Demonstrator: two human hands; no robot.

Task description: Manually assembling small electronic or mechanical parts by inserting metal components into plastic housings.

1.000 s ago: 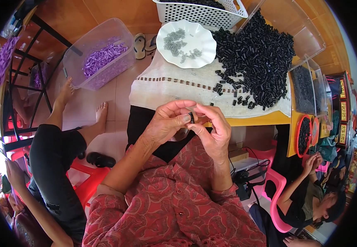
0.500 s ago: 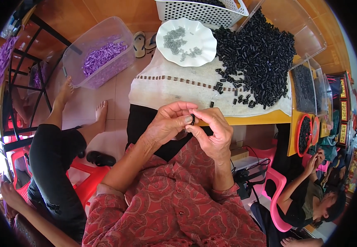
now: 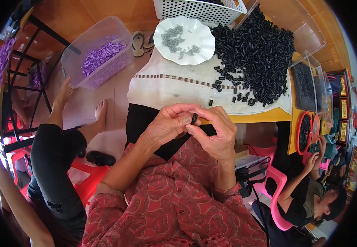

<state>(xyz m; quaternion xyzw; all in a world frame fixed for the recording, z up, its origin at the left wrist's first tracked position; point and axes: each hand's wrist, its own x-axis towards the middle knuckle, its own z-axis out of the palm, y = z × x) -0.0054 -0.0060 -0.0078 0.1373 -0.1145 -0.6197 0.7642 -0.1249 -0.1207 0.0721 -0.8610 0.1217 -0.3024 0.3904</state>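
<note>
One short black cylindrical piece (image 3: 194, 119) is the single unit in work; it is located in front of the near edge of the table (image 3: 265, 118), above the lap. The left hand (image 3: 167, 124) is closed on it by thumb and fingers; the right hand (image 3: 216, 133) pinches it at its other side between thumb and forefinger. Whether this unit is complete cannot be determined, as the fingers cover part of it. Judged by quantity, a large share of the work is outstanding: a deep pile of black pieces (image 3: 256, 57) covers the cloth (image 3: 153, 88) from its far edge to its right edge, and one loose piece (image 3: 210, 102) lies apart by the near edge. Small clear parts (image 3: 172, 39) lie on the scalloped white plate (image 3: 205, 35) toward the far left corner of the cloth. Further dark pieces fill a clear box (image 3: 306, 88) at the table's right edge and a red-rimmed basket (image 3: 297, 133) at its near right corner; whether any of these are finished cannot be told.
</note>
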